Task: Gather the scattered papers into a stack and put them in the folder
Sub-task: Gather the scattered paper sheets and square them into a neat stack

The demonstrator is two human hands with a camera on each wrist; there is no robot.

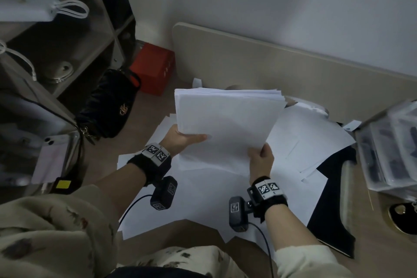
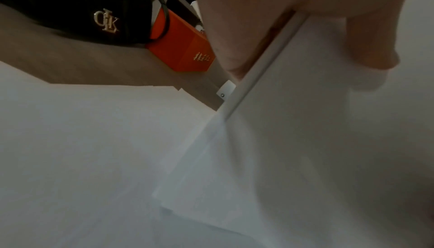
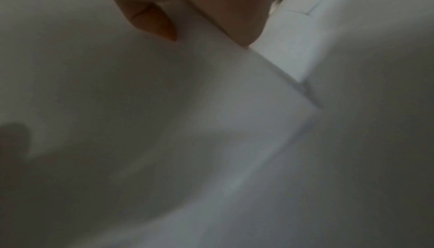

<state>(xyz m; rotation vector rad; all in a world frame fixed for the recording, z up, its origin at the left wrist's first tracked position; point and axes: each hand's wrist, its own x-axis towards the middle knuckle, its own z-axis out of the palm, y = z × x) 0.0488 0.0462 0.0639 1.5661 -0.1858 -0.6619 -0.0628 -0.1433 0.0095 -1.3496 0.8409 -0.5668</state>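
Stack in hand: a stack of papers (image 1: 228, 124) is held clear of the desk (image 1: 259, 70), tilted, its long axis running from near to far; the far edges are fanned and not yet squared.
Left hand: the left hand (image 1: 180, 140) grips the stack's near-left edge, thumb lying across the top sheet, fingers hidden underneath.
Right hand: the right hand (image 1: 260, 162) pinches the stack's near-right corner between thumb and fingers; the right wrist view shows the thumb (image 3: 150, 19) pressed on the white sheet.
Loose sheets: more loose sheets (image 1: 203, 198) lie flat on the desk under and around both hands, spreading left, near and right.
Folder: the dark folder (image 1: 334, 198) lies on the desk to the near right, partly covered by loose sheets; it sits right of and below the right hand, so the right hand is the nearer one.
Key relation: the stack's long axis points away from the person, while the folder lies off to the right, so the stack likely has to travel right and down.
Step judged: gathering is partly done.
Writing: the black bag (image 2: 70, 6) at far left carries gold letters, seemingly "GLK"; the red box (image 2: 183, 51) beside it shows gold characters too blurred to read.
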